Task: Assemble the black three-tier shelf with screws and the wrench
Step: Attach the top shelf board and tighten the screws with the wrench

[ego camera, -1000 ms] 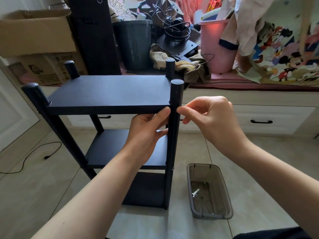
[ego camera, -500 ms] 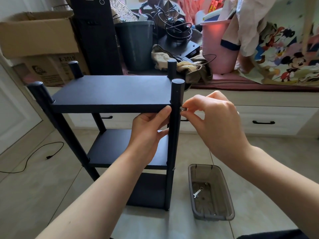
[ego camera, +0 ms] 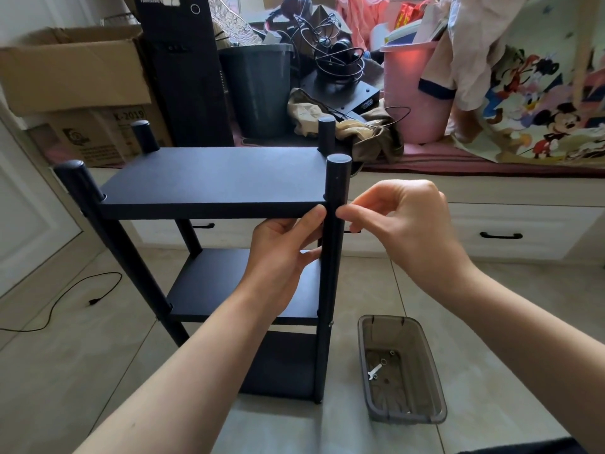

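Observation:
The black three-tier shelf (ego camera: pixel 212 178) stands upright on the tiled floor, with its four round posts in place. My left hand (ego camera: pixel 281 253) grips the near right post (ego camera: pixel 335 191) just below the top board. My right hand (ego camera: pixel 402 231) is at the right side of that post, level with the top board, thumb and forefinger pinched together against it. A screw was between those fingertips half a second ago; it is hidden now. The small silver wrench (ego camera: pixel 375 371) lies in the smoky plastic tray (ego camera: pixel 435 371) on the floor, beside several loose bits of hardware.
A low white drawer bench (ego camera: pixel 491 224) runs behind the shelf, piled with a cardboard box (ego camera: pixel 72 77), a dark bin (ego camera: pixel 258 90), a pink bucket (ego camera: pixel 415 99) and cables. A black cord (ego camera: pixel 65 299) trails over the floor at left.
My right hand has closed in on the near right post at the top board and pinched against it. The left hand keeps its hold on the post.

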`<state>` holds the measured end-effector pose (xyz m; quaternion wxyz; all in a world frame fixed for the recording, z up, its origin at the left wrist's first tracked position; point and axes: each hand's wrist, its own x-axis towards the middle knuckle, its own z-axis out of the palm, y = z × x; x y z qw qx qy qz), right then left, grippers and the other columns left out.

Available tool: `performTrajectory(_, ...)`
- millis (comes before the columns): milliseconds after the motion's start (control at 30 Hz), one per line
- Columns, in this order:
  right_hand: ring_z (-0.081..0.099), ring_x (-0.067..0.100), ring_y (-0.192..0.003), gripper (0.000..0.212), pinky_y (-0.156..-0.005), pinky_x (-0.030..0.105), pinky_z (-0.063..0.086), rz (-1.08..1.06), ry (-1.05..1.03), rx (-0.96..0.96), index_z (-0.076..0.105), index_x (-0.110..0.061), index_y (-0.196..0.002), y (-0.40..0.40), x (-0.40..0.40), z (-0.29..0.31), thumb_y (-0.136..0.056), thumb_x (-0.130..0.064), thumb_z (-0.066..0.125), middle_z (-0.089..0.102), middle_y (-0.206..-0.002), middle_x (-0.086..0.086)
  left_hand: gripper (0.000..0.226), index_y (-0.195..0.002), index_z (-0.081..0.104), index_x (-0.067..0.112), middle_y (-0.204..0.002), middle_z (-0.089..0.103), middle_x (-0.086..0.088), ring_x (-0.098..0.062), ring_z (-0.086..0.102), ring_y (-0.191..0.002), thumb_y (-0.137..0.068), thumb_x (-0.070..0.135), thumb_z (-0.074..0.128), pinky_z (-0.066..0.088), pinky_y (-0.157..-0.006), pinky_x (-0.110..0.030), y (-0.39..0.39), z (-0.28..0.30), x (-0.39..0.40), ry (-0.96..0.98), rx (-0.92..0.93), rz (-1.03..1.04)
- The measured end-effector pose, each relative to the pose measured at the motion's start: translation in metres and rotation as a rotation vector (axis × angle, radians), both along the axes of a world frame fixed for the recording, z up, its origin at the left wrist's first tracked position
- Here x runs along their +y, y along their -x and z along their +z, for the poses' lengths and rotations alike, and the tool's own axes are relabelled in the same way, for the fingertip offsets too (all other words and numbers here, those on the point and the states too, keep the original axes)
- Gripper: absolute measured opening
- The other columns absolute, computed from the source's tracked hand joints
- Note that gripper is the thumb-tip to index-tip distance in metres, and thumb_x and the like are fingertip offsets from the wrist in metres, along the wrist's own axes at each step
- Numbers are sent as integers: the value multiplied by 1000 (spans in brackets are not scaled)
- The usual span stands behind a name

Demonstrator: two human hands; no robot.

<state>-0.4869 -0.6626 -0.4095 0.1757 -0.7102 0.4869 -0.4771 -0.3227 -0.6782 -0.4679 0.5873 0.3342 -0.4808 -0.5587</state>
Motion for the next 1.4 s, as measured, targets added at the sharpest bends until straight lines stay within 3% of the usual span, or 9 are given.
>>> performTrajectory(133, 64, 6, -73, 18, -72, 32, 52, -119, 62, 149, 72, -21, -80, -1, -1, -2, -82, -38, 77, 69, -69, -12, 17, -100, 79, 27, -112, 76, -3, -26, 68, -114, -88, 31, 68, 50, -98, -54, 1, 1, -3, -7, 0, 12)
performTrajectory(300, 56, 23, -89, 11, -77, 50, 49, -198, 326, 371, 69, -13, -87, -6, 4, -8, -88, -24, 73, 68, -77, -5, 26, -110, 76, 19, -117, 74, -7, -27, 68, -115, -88, 30, 69, 49, -99, -55, 0, 2, -5, -20, 10, 29)
performTrajectory(433, 58, 23, -89, 12, -77, 50, 50, -169, 330, 364, 70, -12, -90, -7, 2, -10, -90, -24, 71, 69, -79, -3, 26, -111, 75, 19, -118, 74, -6, -26, 68, -115, -89, 30, 67, 50, -100, -55, -1, 3, -3, -20, 7, 18)
performTrajectory(700, 67, 1, -72, 13, -75, 32, 55, -63, 90, 106, 73, -22, -84, -5, -2, -3, -86, -34, 75, 70, -71, -14, 15, -96, 80, 28, -109, 76, -2, -24, 69, -113, -91, 31, 66, 53, -90, -45, 0, 3, -2, -10, 14, -4)
performTrajectory(833, 65, 4, -78, 11, -76, 37, 55, -78, 82, 161, 69, -23, -85, -4, -3, -4, -87, -33, 73, 68, -76, -14, 31, -114, 73, 9, -119, 73, -11, -25, 67, -117, -89, 27, 71, 52, -100, -44, 5, 3, -1, 2, 103, 27)
performTrajectory(933, 63, 2, -75, 15, -70, 22, 51, -62, 76, 146, 64, -24, -92, 0, -4, -7, -85, -34, 74, 67, -76, -13, 41, -119, 68, -1, -120, 72, -15, -26, 67, -117, -85, 23, 69, 52, -102, -37, 8, 4, 2, 23, 150, 26)
performTrajectory(1000, 63, 3, -74, 34, -66, 18, 51, -10, 50, 98, 57, -28, -111, 4, -6, -7, -84, -31, 77, 65, -80, -11, 42, -119, 68, 0, -119, 72, -14, -26, 68, -116, -84, 23, 69, 54, -100, -34, 9, 4, 5, 19, 143, 16)
performTrajectory(1133, 65, 13, -69, 77, -68, 26, 58, 237, -18, 94, 32, -52, -143, 11, -8, -1, -88, -17, 73, 60, -85, -4, 37, -113, 71, 6, -117, 74, -11, -24, 69, -113, -81, 24, 69, 55, -98, -33, 10, 5, 7, 14, 133, 9)
performTrajectory(1400, 65, 17, -63, 68, -68, 32, 57, 328, -34, 193, 41, -51, -134, 13, -15, 12, -88, -13, 72, 60, -78, -2, 36, -111, 72, 11, -115, 74, -9, -24, 70, -112, -79, 27, 70, 56, -96, -32, 6, 5, 7, 22, 113, 12)
